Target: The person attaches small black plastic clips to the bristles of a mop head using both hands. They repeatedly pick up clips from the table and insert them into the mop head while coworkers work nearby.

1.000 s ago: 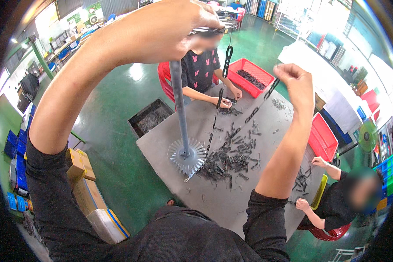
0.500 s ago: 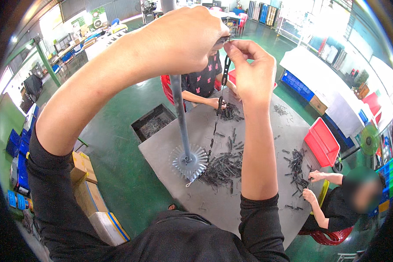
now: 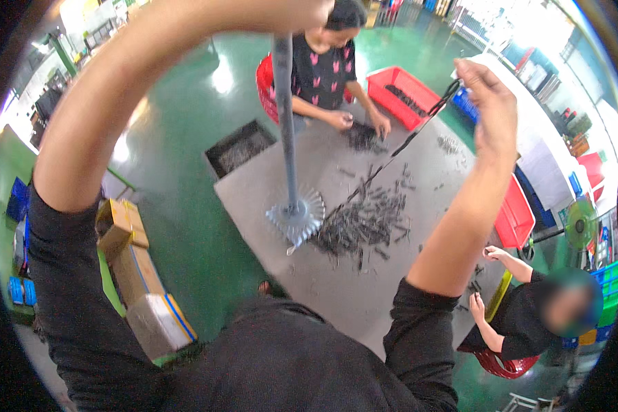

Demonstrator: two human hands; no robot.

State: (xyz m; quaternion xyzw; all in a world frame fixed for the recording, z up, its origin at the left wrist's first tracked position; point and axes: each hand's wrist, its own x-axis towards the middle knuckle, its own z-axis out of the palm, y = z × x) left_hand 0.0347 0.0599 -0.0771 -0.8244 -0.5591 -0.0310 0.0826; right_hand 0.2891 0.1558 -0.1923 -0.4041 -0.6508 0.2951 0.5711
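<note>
My left hand [image 3: 281,12] is raised at the top edge, closed around the upper end of a grey upright pole [image 3: 286,130]. The pole stands on a round finned metal base [image 3: 296,218] on the grey table [image 3: 336,302]. My right hand [image 3: 489,96] is raised to the right, pinching the top of a long thin black strip [image 3: 405,145]. The strip hangs slanting down toward a pile of dark metal pieces [image 3: 365,223] beside the base.
A person in a patterned black top [image 3: 324,69] works at the table's far side, another in black [image 3: 522,309] at the right. Red bins [image 3: 405,96] [image 3: 513,218] flank the table. A dark tray [image 3: 240,147] and cardboard boxes [image 3: 134,268] sit on the green floor.
My right hand has moved from the pole's top out to the right, carrying the thin black strip. My left hand stays on the pole's upper end.
</note>
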